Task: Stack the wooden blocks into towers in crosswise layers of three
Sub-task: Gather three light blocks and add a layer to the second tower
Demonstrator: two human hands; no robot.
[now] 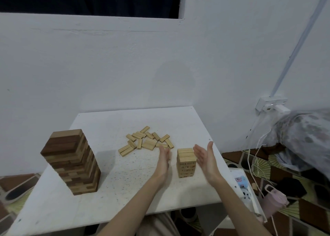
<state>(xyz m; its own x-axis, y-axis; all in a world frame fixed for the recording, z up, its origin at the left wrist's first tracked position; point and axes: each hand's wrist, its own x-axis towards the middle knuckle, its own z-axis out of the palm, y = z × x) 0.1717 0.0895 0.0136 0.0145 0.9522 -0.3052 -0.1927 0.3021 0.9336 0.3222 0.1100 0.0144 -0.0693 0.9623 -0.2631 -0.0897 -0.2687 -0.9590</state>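
Both hands, left [164, 161] and right [205, 157], flat-fingered and grasping nothing, flank the small pale tower [186, 162] without touching it, with the tall dark tower [71, 161] far left of it and loose blocks [145, 140] just behind.

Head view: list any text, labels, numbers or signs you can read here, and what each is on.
No text can be read.
small light tower: dark marks on the lower blocks' faces, too small and blurred to read.
soft toy beside the table: a coloured patch, not legible.
dark tower and loose blocks: no marks visible.
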